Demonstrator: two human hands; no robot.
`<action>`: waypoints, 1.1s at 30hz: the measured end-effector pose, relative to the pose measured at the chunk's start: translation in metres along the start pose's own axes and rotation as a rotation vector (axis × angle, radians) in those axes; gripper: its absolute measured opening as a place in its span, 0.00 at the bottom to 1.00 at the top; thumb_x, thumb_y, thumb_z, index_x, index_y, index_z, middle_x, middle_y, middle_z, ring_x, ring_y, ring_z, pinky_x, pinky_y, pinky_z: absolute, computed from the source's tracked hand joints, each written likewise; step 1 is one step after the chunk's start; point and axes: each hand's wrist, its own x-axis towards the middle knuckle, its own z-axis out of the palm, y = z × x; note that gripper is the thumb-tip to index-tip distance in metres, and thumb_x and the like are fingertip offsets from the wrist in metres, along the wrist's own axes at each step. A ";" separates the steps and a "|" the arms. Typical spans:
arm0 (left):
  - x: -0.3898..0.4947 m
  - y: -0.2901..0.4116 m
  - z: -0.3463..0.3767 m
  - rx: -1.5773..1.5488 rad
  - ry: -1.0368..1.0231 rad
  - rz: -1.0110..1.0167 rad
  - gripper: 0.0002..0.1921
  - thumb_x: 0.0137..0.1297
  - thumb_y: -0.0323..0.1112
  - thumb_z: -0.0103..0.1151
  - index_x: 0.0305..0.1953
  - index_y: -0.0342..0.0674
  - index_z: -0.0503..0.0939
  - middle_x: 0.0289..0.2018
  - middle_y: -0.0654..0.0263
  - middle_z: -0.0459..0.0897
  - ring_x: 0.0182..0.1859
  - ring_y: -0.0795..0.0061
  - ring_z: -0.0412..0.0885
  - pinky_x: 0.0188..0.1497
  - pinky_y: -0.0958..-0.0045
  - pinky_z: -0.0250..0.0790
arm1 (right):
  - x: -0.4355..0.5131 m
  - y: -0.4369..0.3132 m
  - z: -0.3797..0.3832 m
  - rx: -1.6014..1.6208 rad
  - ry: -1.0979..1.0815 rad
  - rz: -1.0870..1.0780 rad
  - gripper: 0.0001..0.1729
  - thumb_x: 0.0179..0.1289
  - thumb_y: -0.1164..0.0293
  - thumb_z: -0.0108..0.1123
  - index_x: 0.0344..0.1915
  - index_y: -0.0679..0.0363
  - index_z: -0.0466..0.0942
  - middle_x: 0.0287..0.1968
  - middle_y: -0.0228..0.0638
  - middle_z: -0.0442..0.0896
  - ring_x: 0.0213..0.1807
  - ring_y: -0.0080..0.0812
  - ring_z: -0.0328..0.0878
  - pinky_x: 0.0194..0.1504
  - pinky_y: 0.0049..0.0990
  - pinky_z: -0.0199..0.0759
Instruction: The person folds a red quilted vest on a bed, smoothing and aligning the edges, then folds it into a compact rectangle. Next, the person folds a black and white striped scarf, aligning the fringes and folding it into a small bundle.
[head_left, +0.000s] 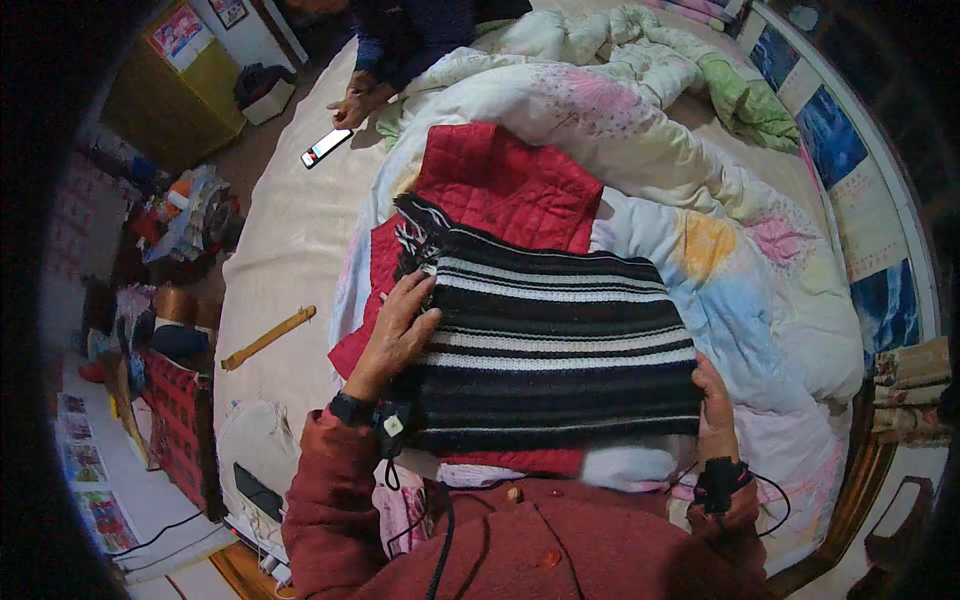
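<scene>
A folded black, grey and white striped knit scarf (555, 337) with a fringe at its upper left lies in front of me. My left hand (397, 334) grips its left edge below the fringe, thumb on top. On the opposite side, my right hand (716, 405) holds the right edge, its fingers partly hidden behind the knit. Under the scarf spreads a red quilted garment (510, 184), showing above, to the left and below. Both rest over a thick floral quilt (757, 300) on a bed.
Another person's hand (356, 109) points at a lit phone (327, 148) on the beige sheet (289, 217). A wooden stick (268, 337) lies at left, above a dark flat device (257, 491) on pale cloth. A red checked box (176, 427) stands beside the bed. Cables hang near my sleeves.
</scene>
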 end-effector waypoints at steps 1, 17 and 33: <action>-0.005 0.005 -0.004 -0.049 0.030 -0.027 0.23 0.63 0.39 0.50 0.57 0.36 0.66 0.59 0.48 0.63 0.63 0.54 0.59 0.64 0.62 0.49 | 0.002 -0.006 0.007 -0.037 0.028 0.009 0.32 0.54 0.69 0.54 0.59 0.68 0.62 0.54 0.40 0.73 0.53 0.33 0.71 0.55 0.29 0.64; -0.087 0.051 0.011 -1.645 0.025 -0.510 0.31 0.63 0.55 0.47 0.59 0.39 0.63 0.54 0.59 0.70 0.52 0.66 0.73 0.52 0.68 0.68 | 0.057 0.043 0.240 -0.799 -0.748 0.026 0.30 0.59 0.66 0.57 0.60 0.64 0.63 0.28 0.24 0.67 0.29 0.17 0.64 0.31 0.17 0.61; -0.084 0.056 0.009 -1.371 0.098 -0.580 0.23 0.63 0.38 0.51 0.57 0.36 0.65 0.50 0.64 0.75 0.50 0.73 0.74 0.54 0.74 0.65 | 0.078 0.044 0.168 -0.856 -0.465 0.008 0.19 0.64 0.71 0.51 0.55 0.61 0.67 0.43 0.32 0.77 0.40 0.19 0.72 0.40 0.18 0.67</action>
